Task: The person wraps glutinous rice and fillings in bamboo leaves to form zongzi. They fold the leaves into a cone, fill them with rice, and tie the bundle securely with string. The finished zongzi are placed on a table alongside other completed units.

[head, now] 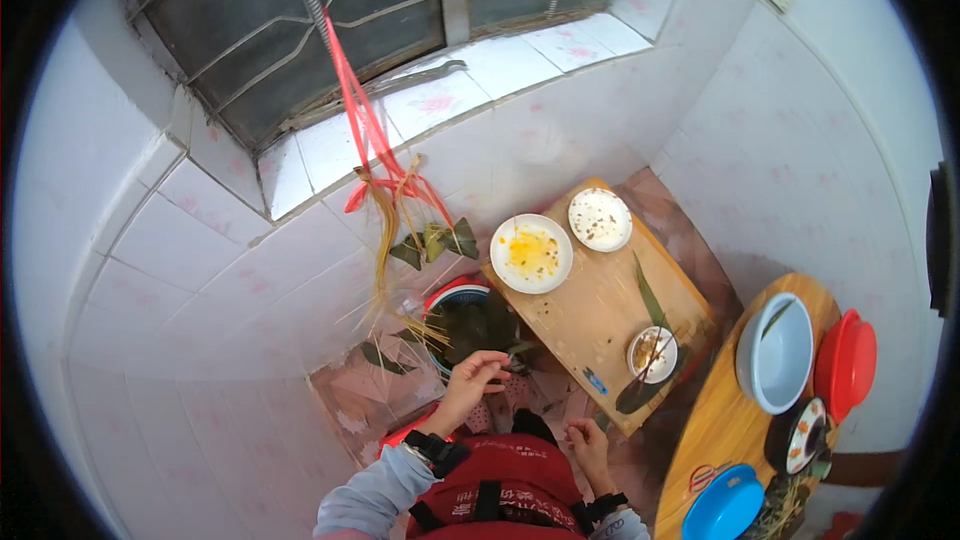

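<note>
My left hand (474, 384) is in front of the basin of dark green leaves (469, 322), fingers loosely bent and apart, with nothing clearly in it. Close to my red apron (510, 484), my right hand (589, 448) has curled fingers; whether they hold anything is too small to tell. Several leaf-wrapped dumplings (435, 242), which look like zongzi, hang at the wall from a red plastic cord (360, 109) tied to the window bars. Dry straw strands (386, 229) hang beside them.
A low wooden table (592, 300) carries two white plates (531, 253), a small bowl (652, 355) with chopsticks across it, and blue thread snips (595, 380). On the wooden board (705, 420) at right stand a pale blue basin (776, 352), a red basin (846, 364) and red-handled scissors (703, 478).
</note>
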`<state>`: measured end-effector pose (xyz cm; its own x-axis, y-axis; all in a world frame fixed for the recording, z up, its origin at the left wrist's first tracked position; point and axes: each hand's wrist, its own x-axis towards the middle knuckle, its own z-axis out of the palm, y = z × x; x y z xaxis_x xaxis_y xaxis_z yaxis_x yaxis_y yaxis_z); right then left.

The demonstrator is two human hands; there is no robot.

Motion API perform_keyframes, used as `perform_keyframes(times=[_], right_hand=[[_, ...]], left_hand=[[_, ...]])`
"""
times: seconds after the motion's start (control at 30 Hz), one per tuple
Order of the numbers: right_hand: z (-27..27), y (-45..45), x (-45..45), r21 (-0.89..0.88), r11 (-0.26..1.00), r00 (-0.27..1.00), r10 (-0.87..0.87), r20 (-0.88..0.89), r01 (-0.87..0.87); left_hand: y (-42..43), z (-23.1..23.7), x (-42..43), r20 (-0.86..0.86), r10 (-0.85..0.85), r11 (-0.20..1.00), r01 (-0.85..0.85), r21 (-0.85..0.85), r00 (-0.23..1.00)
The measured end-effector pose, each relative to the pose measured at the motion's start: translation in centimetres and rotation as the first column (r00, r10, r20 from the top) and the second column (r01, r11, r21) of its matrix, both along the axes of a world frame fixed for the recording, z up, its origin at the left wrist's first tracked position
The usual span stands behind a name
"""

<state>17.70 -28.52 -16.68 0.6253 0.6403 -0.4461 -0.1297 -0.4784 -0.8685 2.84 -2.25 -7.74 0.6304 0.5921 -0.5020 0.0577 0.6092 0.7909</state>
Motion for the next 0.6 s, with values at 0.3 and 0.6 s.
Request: perform_keyframes(times=[0.3, 0.6], right_hand=[[3.8, -2.9, -2.8, 0.059, 0.998, 0.985, -0.020, 0.169, 0.010], [9.6, -4.1, -2.8, 0.103, 0.981, 0.849, 0.090, 0.520, -0.167]], left_hand=[[-3.7, 10.2, 1.1, 0.264, -0.408, 0.912, 0.377, 0.161, 0.874], [-10.6, 25.0, 4.7, 0.853, -0.465, 0.673, 0.531, 0.514, -0.237]])
